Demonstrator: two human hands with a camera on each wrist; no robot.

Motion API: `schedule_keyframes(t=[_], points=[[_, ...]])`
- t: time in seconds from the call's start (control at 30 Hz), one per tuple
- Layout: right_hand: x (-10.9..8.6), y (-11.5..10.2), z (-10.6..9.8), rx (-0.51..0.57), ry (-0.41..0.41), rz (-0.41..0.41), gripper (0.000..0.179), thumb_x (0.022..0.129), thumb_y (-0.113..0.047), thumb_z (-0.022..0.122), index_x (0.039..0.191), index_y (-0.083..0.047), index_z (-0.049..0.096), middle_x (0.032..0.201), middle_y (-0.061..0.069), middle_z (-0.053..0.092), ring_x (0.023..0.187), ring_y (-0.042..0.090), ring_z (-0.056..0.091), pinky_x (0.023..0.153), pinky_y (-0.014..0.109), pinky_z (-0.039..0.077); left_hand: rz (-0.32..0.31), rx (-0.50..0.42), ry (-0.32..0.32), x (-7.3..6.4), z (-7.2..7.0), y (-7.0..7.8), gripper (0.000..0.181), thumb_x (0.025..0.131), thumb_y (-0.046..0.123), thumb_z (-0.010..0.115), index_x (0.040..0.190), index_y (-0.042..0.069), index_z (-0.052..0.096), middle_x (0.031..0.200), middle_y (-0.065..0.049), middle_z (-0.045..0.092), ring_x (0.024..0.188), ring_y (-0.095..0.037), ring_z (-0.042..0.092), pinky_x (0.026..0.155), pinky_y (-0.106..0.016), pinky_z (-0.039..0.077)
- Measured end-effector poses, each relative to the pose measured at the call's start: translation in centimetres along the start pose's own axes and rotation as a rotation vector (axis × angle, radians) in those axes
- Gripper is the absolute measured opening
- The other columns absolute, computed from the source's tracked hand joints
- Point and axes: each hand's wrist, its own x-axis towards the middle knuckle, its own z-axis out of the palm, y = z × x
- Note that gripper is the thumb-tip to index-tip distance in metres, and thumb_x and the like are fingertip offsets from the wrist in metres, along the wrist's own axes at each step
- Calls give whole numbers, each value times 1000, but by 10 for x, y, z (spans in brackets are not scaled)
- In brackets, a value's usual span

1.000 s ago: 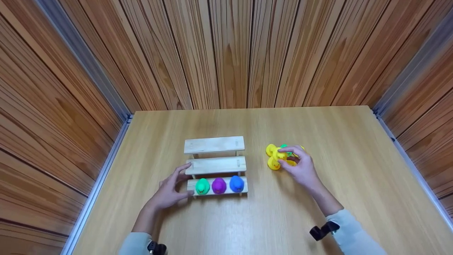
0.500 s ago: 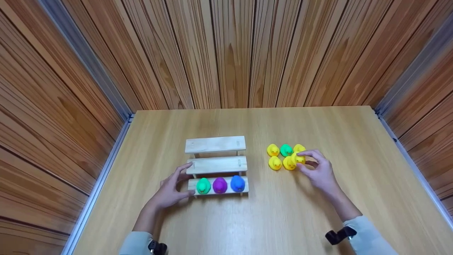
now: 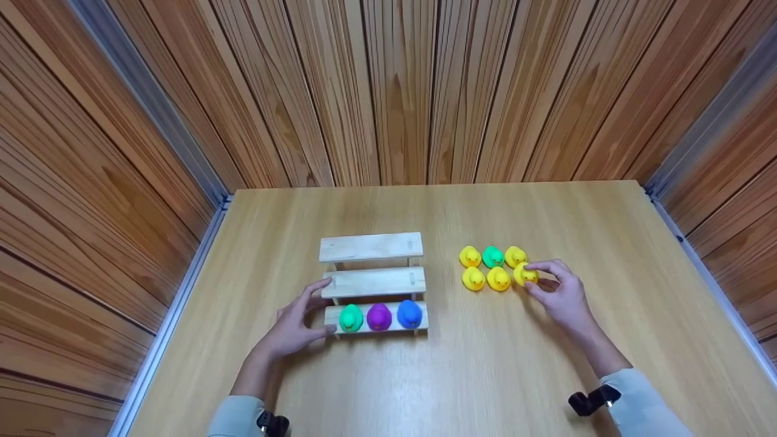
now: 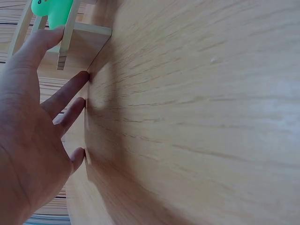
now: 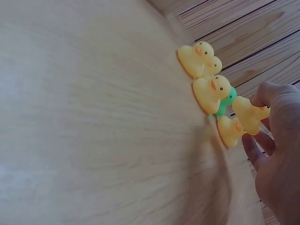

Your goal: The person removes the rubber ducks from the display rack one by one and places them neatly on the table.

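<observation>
My right hand (image 3: pixel 564 297) pinches a yellow rubber duck (image 3: pixel 525 275) between thumb and fingers. In the right wrist view this duck (image 5: pixel 248 115) is tilted and looks raised off the table. Beside it in the head view stand two rows of ducks, among them a green duck (image 3: pixel 492 257) and a yellow duck (image 3: pixel 498 278). My left hand (image 3: pixel 294 325) rests against the left end of a three-step wooden rack (image 3: pixel 373 282). Its thumb touches the lowest step; the other fingers are stretched out. On that step sit a green duck (image 3: pixel 351 318), a purple duck (image 3: pixel 379 317) and a blue duck (image 3: pixel 410 314).
The rack and ducks stand on a light wooden table (image 3: pixel 461 376). Wood-panelled walls (image 3: pixel 400 91) close off its back and both sides. Metal rails (image 3: pixel 176 303) run along the side edges.
My right hand has carried the yellow duck rightward and a little lower, from above the group to its front right corner. The left hand stays at the rack.
</observation>
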Motion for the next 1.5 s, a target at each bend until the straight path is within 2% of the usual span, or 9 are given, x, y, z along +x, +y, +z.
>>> schedule_keyframes(t=[0.2,0.27,0.43,0.5,0.77,0.97,1.13,1.3,1.5], points=[[0,14,0,-1,13,-11,29,97,7,82,126,3,78,120,1,68,119,5,70,99,7,57,27,-2,10,0,1,0,94,96,22,91,171,40,37,168,-16,60,160,-41,56,136,-81,14],[1,17,0,18,10,-14,29,97,8,81,125,4,78,120,4,69,120,2,70,100,7,57,30,-9,14,0,1,0,94,96,20,91,171,40,37,167,-16,61,159,-41,57,136,-80,15],[2,22,1,40,-33,9,31,99,9,78,130,6,75,127,20,66,116,-15,63,101,4,54,16,3,16,1,1,0,94,96,23,91,171,43,37,167,-15,62,161,-40,55,134,-77,7],[3,23,2,39,-41,23,31,100,9,77,131,6,74,128,22,65,114,-17,63,100,3,53,15,15,18,0,1,0,94,96,24,91,171,44,36,167,-14,62,161,-40,55,132,-76,7],[5,25,3,45,-47,14,31,99,11,78,129,7,74,125,14,67,114,-17,64,102,4,54,30,-8,6,0,-1,0,93,98,22,89,172,43,36,170,-14,59,162,-40,54,136,-82,9],[4,25,2,57,-70,19,34,100,10,76,134,8,71,134,24,65,117,-14,64,103,3,53,17,8,14,0,0,0,93,98,25,90,171,45,36,170,-14,60,163,-40,53,133,-79,6],[4,26,2,76,-71,15,38,99,11,77,137,9,69,138,28,64,117,-15,63,103,4,53,38,16,14,0,1,0,93,97,22,90,171,39,37,168,-16,61,160,-42,56,134,-79,10],[5,27,3,101,-53,8,39,97,13,78,135,11,69,135,24,67,116,-14,65,102,5,54,51,14,15,1,1,-1,94,96,20,91,172,34,37,166,-18,62,158,-42,58,134,-83,7],[5,24,1,82,-66,23,40,99,8,79,138,10,68,134,10,70,123,2,70,103,6,55,41,10,12,1,1,-2,94,96,21,91,172,36,37,167,-18,61,160,-43,56,134,-81,3]])
